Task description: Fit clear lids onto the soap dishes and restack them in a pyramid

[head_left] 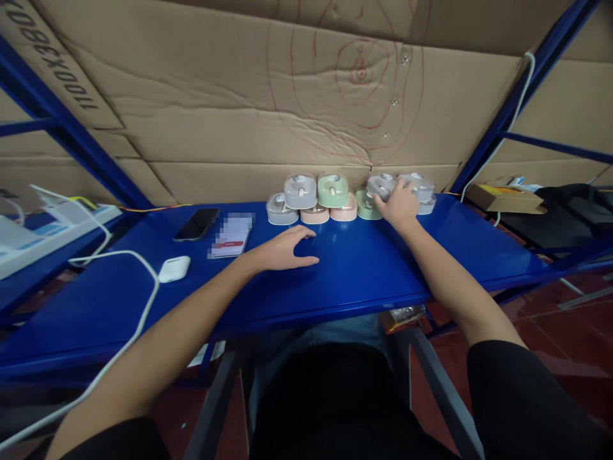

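Blue shelf point(354, 275), right hand point(400, 206) grip closed over grey case point(382, 186), left hand point(282, 250) flat, empty

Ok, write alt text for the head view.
A person's right hand rests on small clear-lidded cases stacked against a cardboard wall, while the left hand lies flat on the blue table. A phone, a card and a white earbud case lie to the left.
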`<state>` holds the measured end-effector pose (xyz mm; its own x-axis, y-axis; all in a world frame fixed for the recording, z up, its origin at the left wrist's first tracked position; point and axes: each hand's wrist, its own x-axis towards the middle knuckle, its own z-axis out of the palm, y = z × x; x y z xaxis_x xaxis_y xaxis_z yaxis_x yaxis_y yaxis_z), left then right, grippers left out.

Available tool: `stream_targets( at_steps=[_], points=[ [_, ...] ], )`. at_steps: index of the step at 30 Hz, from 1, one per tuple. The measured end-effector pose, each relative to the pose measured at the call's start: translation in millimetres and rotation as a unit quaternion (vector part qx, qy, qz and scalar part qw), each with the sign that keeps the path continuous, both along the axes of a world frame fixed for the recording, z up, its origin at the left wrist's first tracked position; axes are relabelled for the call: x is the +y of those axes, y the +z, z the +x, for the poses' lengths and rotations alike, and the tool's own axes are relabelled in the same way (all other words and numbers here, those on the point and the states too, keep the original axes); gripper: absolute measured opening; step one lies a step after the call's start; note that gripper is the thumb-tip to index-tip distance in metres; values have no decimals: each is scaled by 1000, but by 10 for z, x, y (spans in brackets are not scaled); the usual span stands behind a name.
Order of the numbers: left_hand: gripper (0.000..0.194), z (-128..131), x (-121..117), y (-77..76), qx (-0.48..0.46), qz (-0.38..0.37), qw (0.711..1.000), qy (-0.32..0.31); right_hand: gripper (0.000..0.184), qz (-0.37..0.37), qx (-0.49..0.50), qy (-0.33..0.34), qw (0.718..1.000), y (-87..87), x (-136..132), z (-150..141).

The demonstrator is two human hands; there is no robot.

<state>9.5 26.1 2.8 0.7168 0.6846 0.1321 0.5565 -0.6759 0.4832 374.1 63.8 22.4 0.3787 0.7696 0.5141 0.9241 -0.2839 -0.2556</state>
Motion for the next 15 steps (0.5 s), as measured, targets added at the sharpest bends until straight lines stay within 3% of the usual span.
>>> stream_targets(
  at_steps=[8,15],
  points=[
    [78,1,2,0,11,-13,1000,1,57,8,-23,37,999,43,-25,-18],
    [73,-10,11,-7,7,-4,1000,-5,51,22,-25,49,998,3,23,74]
  ],
)
